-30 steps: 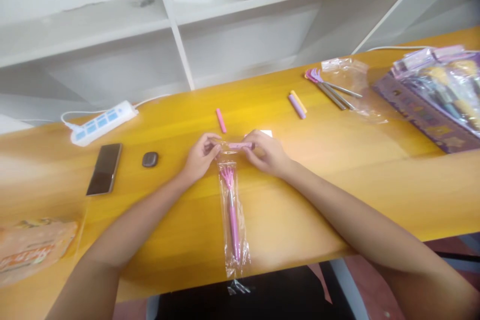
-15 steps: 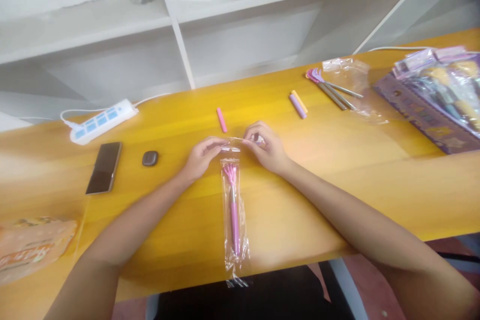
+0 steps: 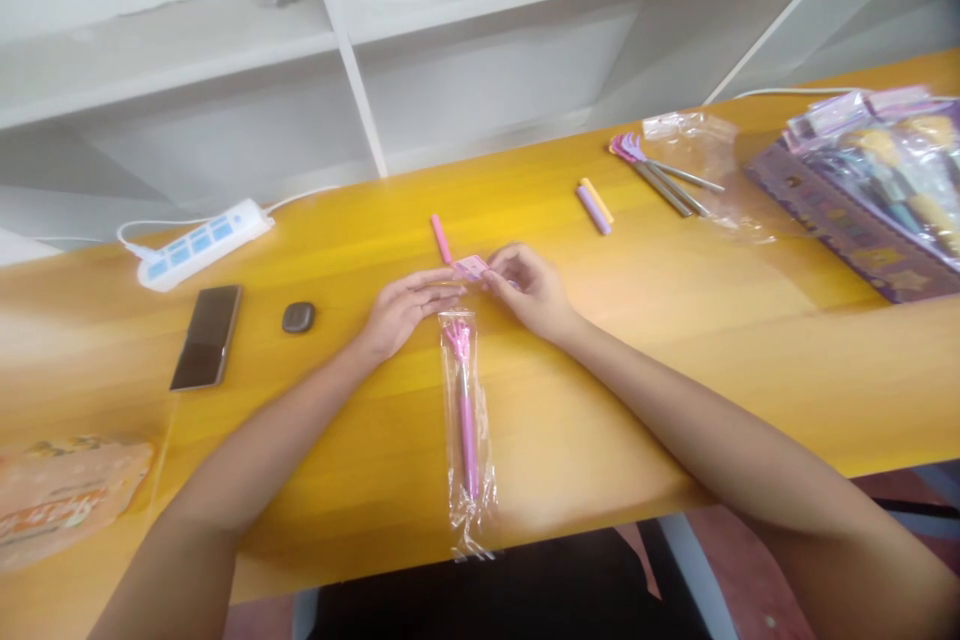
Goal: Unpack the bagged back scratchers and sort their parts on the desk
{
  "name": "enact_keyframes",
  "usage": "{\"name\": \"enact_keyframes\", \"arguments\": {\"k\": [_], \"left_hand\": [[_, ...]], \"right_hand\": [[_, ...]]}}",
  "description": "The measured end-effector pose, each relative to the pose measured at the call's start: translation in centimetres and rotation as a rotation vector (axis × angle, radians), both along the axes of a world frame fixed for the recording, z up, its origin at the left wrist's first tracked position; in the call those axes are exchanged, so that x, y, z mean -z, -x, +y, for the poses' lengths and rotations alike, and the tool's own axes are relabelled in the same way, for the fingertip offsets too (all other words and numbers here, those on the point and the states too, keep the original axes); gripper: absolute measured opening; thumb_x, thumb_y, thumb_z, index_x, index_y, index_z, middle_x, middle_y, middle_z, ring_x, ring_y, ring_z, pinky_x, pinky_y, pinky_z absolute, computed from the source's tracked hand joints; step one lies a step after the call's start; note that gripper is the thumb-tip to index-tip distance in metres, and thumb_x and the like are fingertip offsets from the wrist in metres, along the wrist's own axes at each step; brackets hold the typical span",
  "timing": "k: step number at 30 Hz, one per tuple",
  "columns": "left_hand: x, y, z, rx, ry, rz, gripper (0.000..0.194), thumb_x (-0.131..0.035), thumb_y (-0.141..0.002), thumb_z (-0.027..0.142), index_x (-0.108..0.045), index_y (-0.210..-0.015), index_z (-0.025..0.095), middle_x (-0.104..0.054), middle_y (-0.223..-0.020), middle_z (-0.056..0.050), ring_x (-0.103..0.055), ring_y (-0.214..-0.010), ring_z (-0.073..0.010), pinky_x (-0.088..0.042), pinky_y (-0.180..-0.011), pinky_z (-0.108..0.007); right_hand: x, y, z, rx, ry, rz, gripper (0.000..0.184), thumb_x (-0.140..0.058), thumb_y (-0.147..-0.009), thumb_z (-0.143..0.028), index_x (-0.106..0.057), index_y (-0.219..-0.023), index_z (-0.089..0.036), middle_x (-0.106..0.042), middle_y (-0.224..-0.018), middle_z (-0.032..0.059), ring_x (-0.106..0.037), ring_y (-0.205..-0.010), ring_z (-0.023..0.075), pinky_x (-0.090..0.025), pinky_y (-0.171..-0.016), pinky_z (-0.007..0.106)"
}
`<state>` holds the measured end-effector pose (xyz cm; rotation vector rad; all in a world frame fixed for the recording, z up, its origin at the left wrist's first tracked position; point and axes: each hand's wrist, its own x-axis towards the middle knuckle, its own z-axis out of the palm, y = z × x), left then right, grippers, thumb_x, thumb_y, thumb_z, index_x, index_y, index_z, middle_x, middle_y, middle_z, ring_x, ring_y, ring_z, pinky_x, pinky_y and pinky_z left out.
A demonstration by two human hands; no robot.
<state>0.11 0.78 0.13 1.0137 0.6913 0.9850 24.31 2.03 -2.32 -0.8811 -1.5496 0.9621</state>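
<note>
Pink-and-white small flat card (image 3: 472, 267), one, is pinched between thumb and fingers of the right hand (image 3: 531, 290) in the head view. The left hand (image 3: 411, 312), fingers extended, is beside the card's left end; contact and grip cannot be told. One clear plastic sleeve (image 3: 487, 465) lies just below, containing one pink hand-headed rod with magenta handle (image 3: 466, 430). Step in hand, as judged: handling the card near the sleeve's upper end; the next move calls for a steady pinch. Counted: one pink tube (image 3: 441, 240), one purple tube (image 3: 593, 210), one yellow tube (image 3: 598, 200), apparently three metal rods with hand-shaped heads (image 3: 663, 190), one black phone (image 3: 207, 336).
</note>
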Motion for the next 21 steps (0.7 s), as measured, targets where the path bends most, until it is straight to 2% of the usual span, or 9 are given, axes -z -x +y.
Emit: {"name": "enact_keyframes", "arguments": {"k": [11, 21], "left_hand": [[0.11, 0.29, 0.30, 0.061, 0.037, -0.037, 0.046, -0.073, -0.084, 0.028, -0.080, -0.127, 0.014, -0.080, -0.131, -0.019, -0.073, -0.128, -0.0367, -0.050, -0.118, -0.059], [0.33, 0.40, 0.52, 0.077, 0.023, -0.074, 0.047, -0.071, -0.083, 0.034, -0.082, -0.126, 0.016, -0.079, -0.132, -0.018, -0.072, -0.129, -0.0382, -0.050, -0.118, -0.062]], "right_hand": [[0.42, 0.07, 0.40, -0.032, 0.112, 0.033, 0.042, -0.078, -0.095, -0.062, -0.062, -0.100, -0.023, -0.072, -0.084, 0.0017, -0.069, -0.073, 0.0158, -0.056, -0.067, 0.031], [0.06, -0.09, 0.42, -0.030, 0.054, -0.085, 0.040, -0.074, -0.098, -0.061, -0.066, -0.099, -0.021, -0.070, -0.080, 0.0010, -0.066, -0.069, 0.0151, -0.052, -0.065, 0.030]]}}
